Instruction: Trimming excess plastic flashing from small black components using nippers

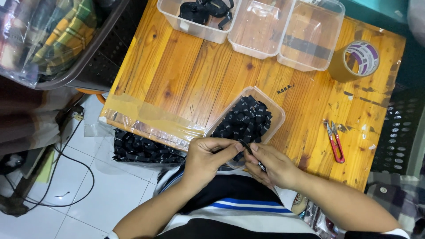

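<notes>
Black woven labels fill the clear plastic tub (275, 116) at the near edge of your wooden table (186, 75), and you work 1 of them just in front of it. Your left hand (207, 160) is curled nearly closed, thumb and forefinger pinching a small black label (246, 147), while your right hand (273, 166) closes its fingertips on the same piece from the other side; whether it also grips a thin tool I cannot tell. Both hands hover past the table edge, above your lap, so a loosened pinch would likely send the label down toward the floor or the bag of black pieces (146, 150) below. The tub itself sits partly over the edge, touching your knuckles, and a nudge could tip it. Red thread snips (335, 141) lie open-side away, well apart to your right, near a roll of brown tape (356, 59).
</notes>
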